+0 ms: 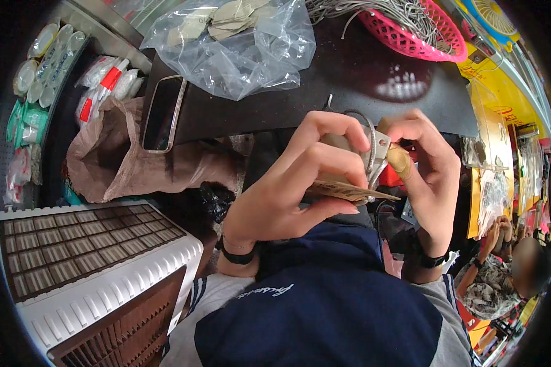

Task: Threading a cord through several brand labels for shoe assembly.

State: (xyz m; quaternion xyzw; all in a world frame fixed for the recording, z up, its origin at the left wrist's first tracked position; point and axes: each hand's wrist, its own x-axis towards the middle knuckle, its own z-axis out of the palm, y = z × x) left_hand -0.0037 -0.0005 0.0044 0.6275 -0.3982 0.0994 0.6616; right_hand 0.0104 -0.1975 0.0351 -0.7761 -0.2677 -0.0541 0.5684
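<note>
My left hand [281, 192] is closed around a few flat card tags, with the fingers curled over them and the thumb below. A brown printed tag [343, 191] sticks out beneath the fingers, and a pale grey tag [381, 145] with a small hole stands up between both hands. A grey cord [370, 137] loops by that hole. My right hand [431, 165] pinches at the pale tag and cord; its thumb wears a tan covering [400, 161]. Exactly what lies between the right fingertips is partly hidden. Both hands are just off the near edge of the black table [226, 113].
A clear plastic bag [251, 67] of tags lies on the table, beside a phone [164, 113]. A pink basket [410, 46] holds grey cords. Left are a brown sack [104, 153] and a white slatted appliance [113, 275]. Another person [496, 287] sits at the right.
</note>
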